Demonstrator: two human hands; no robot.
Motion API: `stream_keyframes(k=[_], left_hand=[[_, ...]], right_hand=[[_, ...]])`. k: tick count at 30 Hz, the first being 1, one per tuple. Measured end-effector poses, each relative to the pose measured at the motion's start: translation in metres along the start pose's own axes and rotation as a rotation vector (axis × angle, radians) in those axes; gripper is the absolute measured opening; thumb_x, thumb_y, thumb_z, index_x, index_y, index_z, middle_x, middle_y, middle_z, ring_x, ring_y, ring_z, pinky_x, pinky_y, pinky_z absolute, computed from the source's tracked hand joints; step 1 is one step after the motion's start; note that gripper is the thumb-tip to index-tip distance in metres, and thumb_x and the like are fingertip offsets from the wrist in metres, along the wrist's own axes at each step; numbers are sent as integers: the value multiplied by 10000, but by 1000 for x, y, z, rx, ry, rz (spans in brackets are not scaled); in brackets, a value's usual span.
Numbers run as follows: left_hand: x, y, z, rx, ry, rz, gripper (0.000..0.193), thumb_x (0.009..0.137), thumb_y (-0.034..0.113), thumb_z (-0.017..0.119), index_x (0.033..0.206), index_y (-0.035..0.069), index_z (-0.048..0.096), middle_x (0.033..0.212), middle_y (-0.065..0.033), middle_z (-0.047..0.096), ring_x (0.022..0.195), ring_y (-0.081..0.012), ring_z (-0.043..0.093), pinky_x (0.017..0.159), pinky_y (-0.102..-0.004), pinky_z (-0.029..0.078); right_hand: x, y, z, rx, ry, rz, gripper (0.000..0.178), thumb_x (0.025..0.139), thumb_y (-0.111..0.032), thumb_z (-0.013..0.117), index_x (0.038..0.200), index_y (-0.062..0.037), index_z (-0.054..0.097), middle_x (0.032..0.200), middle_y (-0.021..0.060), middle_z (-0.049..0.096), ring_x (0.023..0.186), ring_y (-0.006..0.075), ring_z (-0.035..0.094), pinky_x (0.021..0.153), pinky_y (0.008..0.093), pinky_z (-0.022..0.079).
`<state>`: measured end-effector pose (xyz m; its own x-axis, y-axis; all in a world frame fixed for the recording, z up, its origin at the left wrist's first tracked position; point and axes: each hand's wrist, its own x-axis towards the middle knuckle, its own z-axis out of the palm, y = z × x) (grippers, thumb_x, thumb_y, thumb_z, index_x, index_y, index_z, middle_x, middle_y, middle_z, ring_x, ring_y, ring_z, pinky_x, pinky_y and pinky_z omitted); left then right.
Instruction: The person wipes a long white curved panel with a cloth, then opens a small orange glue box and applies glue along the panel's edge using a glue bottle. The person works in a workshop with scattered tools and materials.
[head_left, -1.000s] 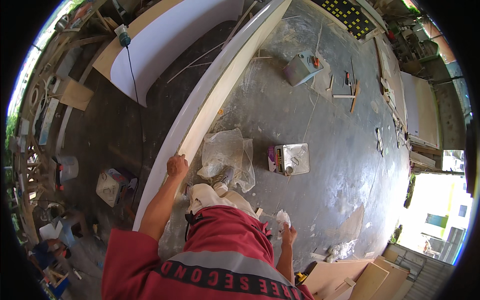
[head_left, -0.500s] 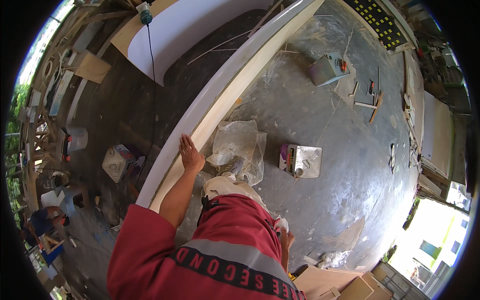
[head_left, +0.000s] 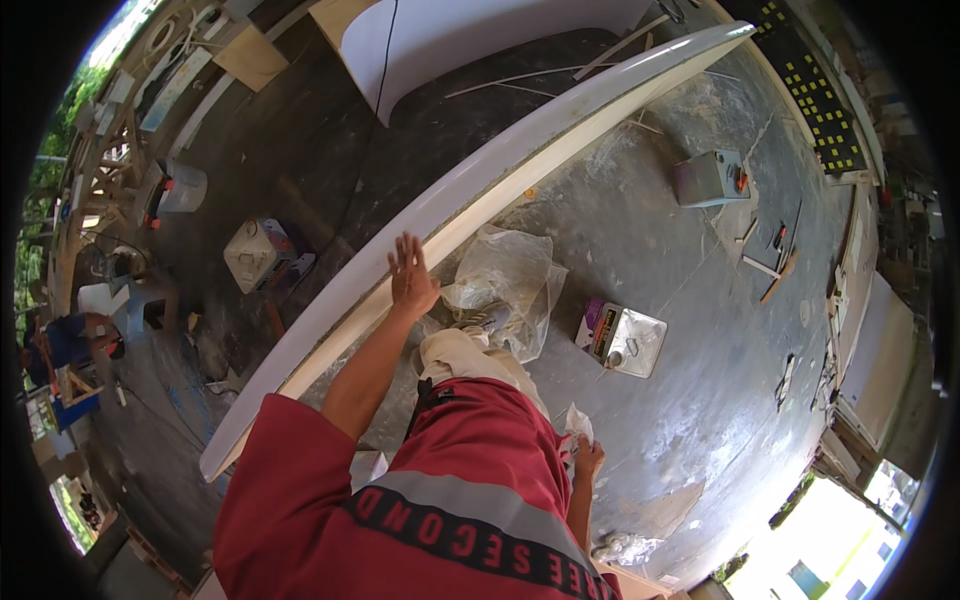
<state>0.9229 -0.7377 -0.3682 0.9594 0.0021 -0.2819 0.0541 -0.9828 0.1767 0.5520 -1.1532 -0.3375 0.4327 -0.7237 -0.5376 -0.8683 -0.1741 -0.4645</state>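
A long, curved panel [head_left: 455, 188] with a glossy white face and a pale wooden side runs slantwise from the lower left to the upper right. My left hand [head_left: 414, 285] lies along its edge with fingers stretched out and apart. At my right side, my right hand [head_left: 589, 461] is closed round a crumpled white cloth or paper wad [head_left: 577, 422]. A clear plastic sheet [head_left: 530, 270] lies on the floor by my feet, beside the panel.
A square metal tin [head_left: 638, 342] stands right of the plastic sheet. Another tin [head_left: 257, 255] is left of the panel, and a bluish one [head_left: 716, 178] farther off. A larger curved white panel [head_left: 440, 50] stands beyond a dark cable [head_left: 385, 70]. Wood strips [head_left: 780, 275] lie at right.
The view has turned, so the long panel now shows both ends. My right hand has come forward a little, and more of the white wad shows. My left hand remains at the panel's edge.
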Motion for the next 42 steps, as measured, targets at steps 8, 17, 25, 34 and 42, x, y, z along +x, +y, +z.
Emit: stream_keyframes(k=[8, 17, 25, 34, 42], left_hand=[[-54, -40, 21, 2, -43, 16, 1024, 865, 244, 683, 1605, -1, 19, 1690, -176, 12, 1564, -328, 38, 1265, -471, 99], [-210, -196, 34, 63, -118, -355, 982, 874, 212, 665, 1600, -20, 45, 1684, -192, 57, 1557, -349, 86, 1251, -510, 112], [-309, -272, 33, -2, -201, -484, 941, 910, 265, 662, 1598, -21, 86, 1684, -185, 46, 1558, -339, 68, 1250, -525, 130], [-412, -281, 109, -411, -177, -866, 890, 911, 261, 659, 1586, -24, 155, 1670, -209, 66, 1545, -362, 112, 1244, -505, 180], [-492, -207, 187, -702, -207, -1087, 456, 858, 318, 655, 1078, -81, 688, 1145, -304, 665, 1113, -443, 636, 961, -465, 514]], right_hand=[[-22, 18, -23, 93, 23, 32, 393, 920, -333, 714, 955, 57, 686, 776, 77, 666, 672, 159, 577, 616, 345, 473], [-134, 151, 20, -101, -74, 165, 513, 821, -403, 738, 980, 84, 713, 825, 194, 707, 763, 247, 660, 704, 412, 510], [-168, 120, 51, -331, -292, -132, 376, 845, -328, 739, 896, 43, 704, 734, 108, 666, 664, 170, 602, 615, 380, 483], [-115, 62, 36, -70, -265, -236, 321, 903, -307, 714, 882, 13, 690, 760, 43, 640, 665, 141, 577, 581, 328, 455], [-80, 50, 41, -44, -374, -268, 324, 923, -278, 719, 916, 44, 693, 804, 84, 675, 675, 145, 612, 583, 327, 495]])
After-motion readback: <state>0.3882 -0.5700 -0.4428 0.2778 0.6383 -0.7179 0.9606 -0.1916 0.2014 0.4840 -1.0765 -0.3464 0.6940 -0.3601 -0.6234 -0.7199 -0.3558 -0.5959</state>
